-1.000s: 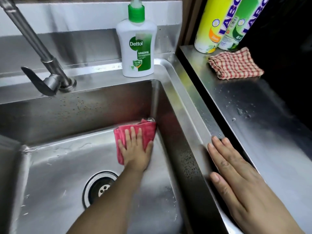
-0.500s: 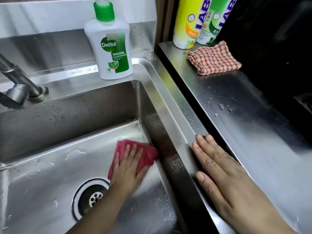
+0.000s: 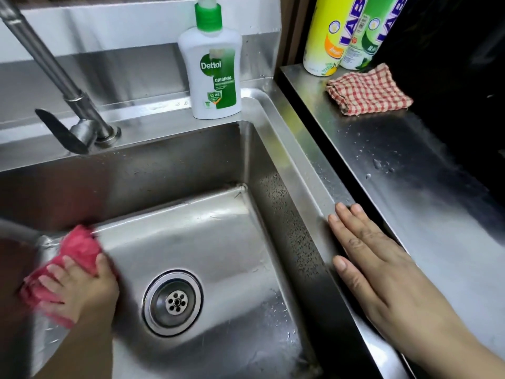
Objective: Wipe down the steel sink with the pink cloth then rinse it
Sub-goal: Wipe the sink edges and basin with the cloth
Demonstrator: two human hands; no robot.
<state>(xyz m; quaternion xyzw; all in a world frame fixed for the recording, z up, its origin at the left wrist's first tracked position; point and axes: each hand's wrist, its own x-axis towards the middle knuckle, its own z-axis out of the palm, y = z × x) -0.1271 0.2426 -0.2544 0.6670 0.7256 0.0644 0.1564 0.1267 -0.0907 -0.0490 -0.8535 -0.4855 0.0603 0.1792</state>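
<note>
The steel sink (image 3: 224, 242) fills the middle of the head view, its round drain (image 3: 173, 302) in the floor. The pink cloth (image 3: 79, 250) lies bunched at the basin's far left, where floor meets left wall. My left hand (image 3: 79, 288) presses on the cloth with fingers spread over it. My right hand (image 3: 382, 269) rests flat, palm down, on the sink's right rim, holding nothing. The basin floor shows wet streaks and droplets.
A tap (image 3: 68, 99) with a black lever stands at the back left. A white and green soap bottle (image 3: 211, 69) sits on the back ledge. On the right counter (image 3: 423, 187) lie a red checked cloth (image 3: 369, 91) and two spray cans (image 3: 344, 31).
My left hand has swept the pink cloth from the basin's right back corner across the floor to the far left side. My right hand has stayed on the rim.
</note>
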